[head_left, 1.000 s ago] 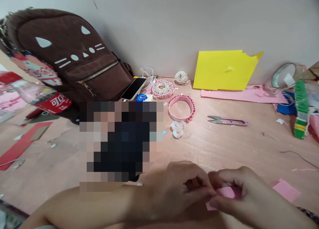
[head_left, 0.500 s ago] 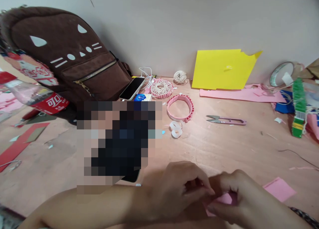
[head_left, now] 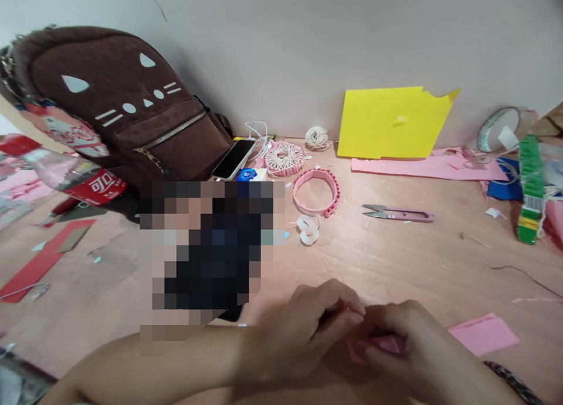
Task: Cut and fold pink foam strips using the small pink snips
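Near the bottom edge, my right hand (head_left: 411,340) is closed on a small piece of pink paper (head_left: 393,344), which shows between thumb and fingers. Just left of it, my left hand (head_left: 312,328) pinches thumb and forefinger together close to the right hand's fingers. What sits in that pinch is too small to make out. Beside my right wrist lies a flat pink paper sheet (head_left: 484,334). Farther back are thread snips (head_left: 398,213), a pink ring with small rolled loops (head_left: 315,208) and a curl of whitish tape (head_left: 308,230).
A brown backpack (head_left: 127,82) and a cola bottle (head_left: 88,176) stand at left. A phone (head_left: 234,158), a string-wound pink ring (head_left: 285,158) and a string coil (head_left: 317,137) lie by the wall. Yellow card (head_left: 396,123) leans there. A green packet (head_left: 531,188) is at right.
Both hands have shifted slightly left, and the left fingertips have drawn a little apart from the right hand. Less of the pink paper shows in my right hand. The view has turned slightly.
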The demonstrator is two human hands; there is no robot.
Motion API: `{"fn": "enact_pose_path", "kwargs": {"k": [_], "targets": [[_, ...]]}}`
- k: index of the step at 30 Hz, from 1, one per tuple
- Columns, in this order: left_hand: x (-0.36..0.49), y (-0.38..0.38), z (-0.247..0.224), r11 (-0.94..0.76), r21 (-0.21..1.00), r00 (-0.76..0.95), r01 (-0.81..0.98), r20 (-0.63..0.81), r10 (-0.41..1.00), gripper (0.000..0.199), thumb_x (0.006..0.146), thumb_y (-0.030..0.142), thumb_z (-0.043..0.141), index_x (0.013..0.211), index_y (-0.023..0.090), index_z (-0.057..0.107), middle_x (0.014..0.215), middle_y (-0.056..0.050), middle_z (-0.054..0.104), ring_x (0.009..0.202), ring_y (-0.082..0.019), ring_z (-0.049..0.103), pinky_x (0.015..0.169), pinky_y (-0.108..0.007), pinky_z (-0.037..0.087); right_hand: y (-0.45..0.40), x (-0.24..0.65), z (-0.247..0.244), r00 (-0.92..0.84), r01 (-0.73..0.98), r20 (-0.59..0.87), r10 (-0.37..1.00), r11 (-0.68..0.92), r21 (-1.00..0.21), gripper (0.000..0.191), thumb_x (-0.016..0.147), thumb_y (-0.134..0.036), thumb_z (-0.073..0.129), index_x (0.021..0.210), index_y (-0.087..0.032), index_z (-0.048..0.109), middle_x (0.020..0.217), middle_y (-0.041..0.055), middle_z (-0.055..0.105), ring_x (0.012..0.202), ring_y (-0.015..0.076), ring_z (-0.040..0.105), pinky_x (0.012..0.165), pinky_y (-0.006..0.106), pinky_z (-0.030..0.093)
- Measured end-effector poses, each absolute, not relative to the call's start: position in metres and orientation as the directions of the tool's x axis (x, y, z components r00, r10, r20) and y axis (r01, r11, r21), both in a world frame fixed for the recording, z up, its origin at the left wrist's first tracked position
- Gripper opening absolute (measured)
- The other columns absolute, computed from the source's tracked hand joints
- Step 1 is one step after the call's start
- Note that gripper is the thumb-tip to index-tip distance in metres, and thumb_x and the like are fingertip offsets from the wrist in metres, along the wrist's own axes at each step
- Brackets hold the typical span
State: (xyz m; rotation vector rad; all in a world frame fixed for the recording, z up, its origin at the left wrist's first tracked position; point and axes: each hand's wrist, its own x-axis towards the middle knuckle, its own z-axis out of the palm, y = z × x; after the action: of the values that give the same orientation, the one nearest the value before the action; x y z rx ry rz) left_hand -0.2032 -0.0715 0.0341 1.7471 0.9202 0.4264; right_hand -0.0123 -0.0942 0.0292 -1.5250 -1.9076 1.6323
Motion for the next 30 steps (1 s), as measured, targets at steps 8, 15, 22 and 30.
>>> {"fn": "enact_pose_path", "kwargs": {"k": [8, 15, 22, 30], "targets": [[-0.2, -0.072, 0.037, -0.404, 0.857, 0.655, 0.321, 0.108, 0.748, 0.024, 0.096, 0.017, 0.029, 0.104, 0.02, 0.052, 0.099, -0.006, 0.06, 0.09, -0.015, 0.053, 0.079, -0.026, 0.042, -0.1, -0.011, 0.012, -0.47, 0.536, -0.362, 0.805, -0.065, -0.841, 0.021, 0.07, -0.01, 0.051, 0.072, -0.022, 0.068, 0.068, -0.0022, 0.067, 0.064, 0.0138, 0.061, 0.055, 0.019, 0.042], [-0.199, -0.069, 0.018, -0.016, 0.995, 0.592, 0.103, -0.049, 0.805, 0.032, 0.098, 0.043, 0.033, 0.1, 0.018, 0.052, 0.059, 0.005, 0.046, 0.049, -0.008, 0.042, 0.05, -0.019, 0.032, -0.094, -0.007, 0.018, -0.439, 0.462, -0.263, 0.859, -0.035, -0.886, 0.024, 0.086, -0.028, 0.052, 0.066, -0.02, 0.062, 0.06, -0.0022, 0.059, 0.055, 0.0105, 0.05, 0.051, 0.02, 0.036], [-0.191, -0.063, 0.015, 0.1, 0.988, 0.601, 0.121, -0.153, 0.785, 0.052, 0.068, 0.061, 0.071, 0.085, 0.017, 0.049, 0.058, 0.007, 0.04, 0.05, -0.005, 0.031, 0.046, -0.019, 0.021, -0.083, -0.001, 0.016, -0.325, 0.29, -0.068, 0.943, 0.03, -0.957, 0.031, 0.097, -0.038, 0.038, 0.081, -0.02, 0.058, 0.073, -0.0005, 0.061, 0.065, 0.011, 0.054, 0.061, 0.02, 0.041], [-0.185, -0.061, 0.017, 0.274, 0.96, 0.392, 0.06, -0.275, 0.878, 0.029, 0.087, 0.047, 0.056, 0.09, 0.021, 0.044, 0.064, 0.007, 0.049, 0.052, -0.006, 0.045, 0.051, -0.018, 0.035, -0.071, 0.006, 0.018, -0.382, 0.345, -0.071, 0.922, 0.071, -0.936, 0.016, 0.084, -0.033, 0.063, 0.095, -0.021, 0.062, 0.073, -0.003, 0.064, 0.063, 0.0103, 0.053, 0.057, 0.02, 0.037]]}}
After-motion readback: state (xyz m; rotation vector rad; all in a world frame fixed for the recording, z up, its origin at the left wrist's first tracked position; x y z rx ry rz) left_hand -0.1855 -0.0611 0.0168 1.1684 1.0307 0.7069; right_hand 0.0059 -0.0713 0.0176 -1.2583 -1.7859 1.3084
